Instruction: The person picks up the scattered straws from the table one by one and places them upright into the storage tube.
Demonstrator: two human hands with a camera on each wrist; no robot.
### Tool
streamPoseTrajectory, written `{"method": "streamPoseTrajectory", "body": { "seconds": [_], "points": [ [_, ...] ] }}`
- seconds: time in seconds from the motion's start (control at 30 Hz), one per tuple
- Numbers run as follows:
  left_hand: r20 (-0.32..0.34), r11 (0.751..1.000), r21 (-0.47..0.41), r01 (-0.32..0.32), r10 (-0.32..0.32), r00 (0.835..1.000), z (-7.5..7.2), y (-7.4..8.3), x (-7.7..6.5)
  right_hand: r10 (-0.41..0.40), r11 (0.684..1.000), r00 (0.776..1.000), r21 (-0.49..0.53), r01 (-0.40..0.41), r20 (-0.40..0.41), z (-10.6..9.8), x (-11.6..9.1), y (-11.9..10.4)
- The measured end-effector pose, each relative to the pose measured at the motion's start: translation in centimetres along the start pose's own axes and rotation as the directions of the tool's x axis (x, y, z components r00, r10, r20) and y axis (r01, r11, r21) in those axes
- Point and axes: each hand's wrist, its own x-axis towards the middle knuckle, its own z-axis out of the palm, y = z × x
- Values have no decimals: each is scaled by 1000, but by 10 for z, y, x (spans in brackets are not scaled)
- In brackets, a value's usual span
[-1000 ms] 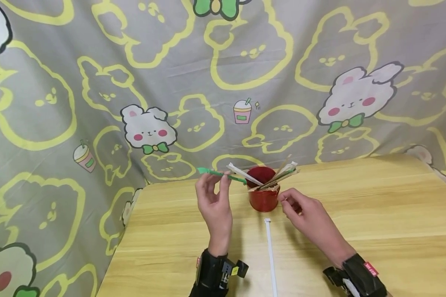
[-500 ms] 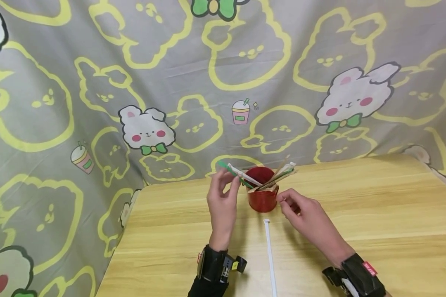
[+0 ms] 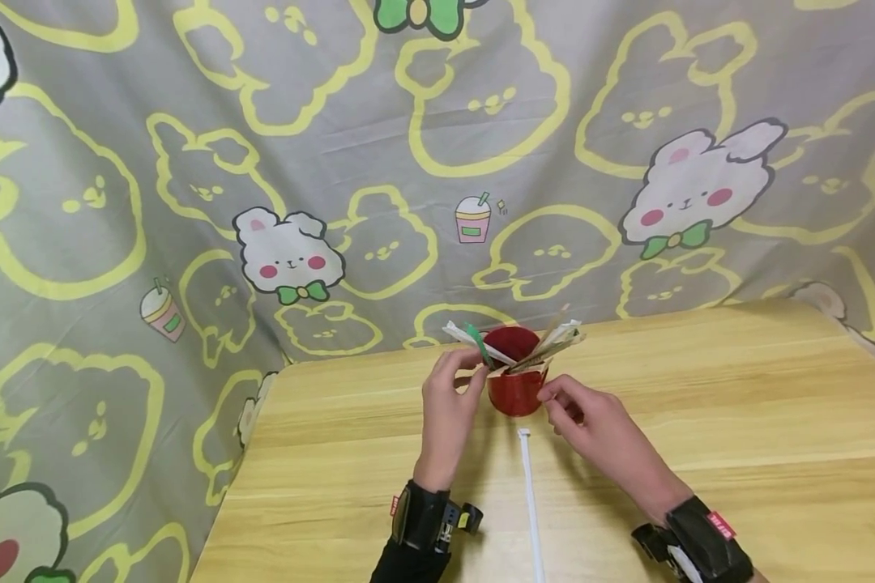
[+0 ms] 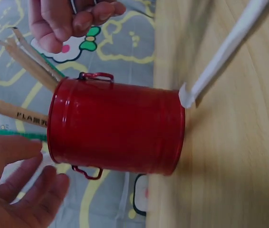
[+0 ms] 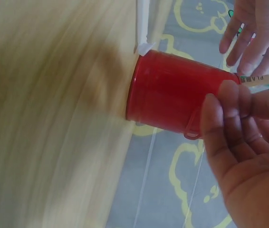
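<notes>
A small red metal bucket [image 3: 516,397] with looped side handles stands upright on the table. Several straws lean out of its mouth: a green straw [image 3: 474,334], a white paper-wrapped straw [image 3: 459,334] and brown wrapped ones, one printed "PLA" [image 4: 27,115]. Beside the rim, at the foot of the green straw, is my left hand [image 3: 448,409]; its fingers look loose and apart in the left wrist view. My right hand [image 3: 601,425] hovers at the bucket's right side near a handle [image 4: 99,76], fingers loosely curled, holding nothing.
Another white wrapped straw [image 3: 530,502] lies on the wooden table [image 3: 321,486], running from just before the bucket toward the near edge. A grey patterned curtain [image 3: 379,162] hangs behind the table and to its left. Both wrists wear black camera straps.
My left hand has moved right to the bucket, bringing the green straw from a nearly level position beside it to a steep lean in its mouth. The right hand has barely moved.
</notes>
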Motion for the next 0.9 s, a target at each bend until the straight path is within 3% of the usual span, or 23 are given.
{"method": "streamPoseTrajectory", "body": {
  "seconds": [0.13, 0.33, 0.4, 0.57, 0.9],
  "points": [
    [36, 994, 18, 108, -109, 993, -7, -2, -8, 44, 999, 992, -5, -44, 119, 8, -2, 2],
    [117, 972, 60, 226, -231, 966, -16, -9, -21, 22, 999, 941, -44, -8, 337, 31, -11, 3],
    [178, 961, 55, 272, -277, 944, -17, -11, -26, 0, 995, 940, -93, 34, 341, 37, -15, 3],
    [322, 934, 33, 355, -346, 881, -15, -13, -35, 29, 986, 952, -164, 22, 304, 42, -22, 3],
    [365, 926, 42, 375, -364, 857, -17, -10, -40, 162, 958, 962, -267, -101, 219, 39, -21, -5]
  ]
}}
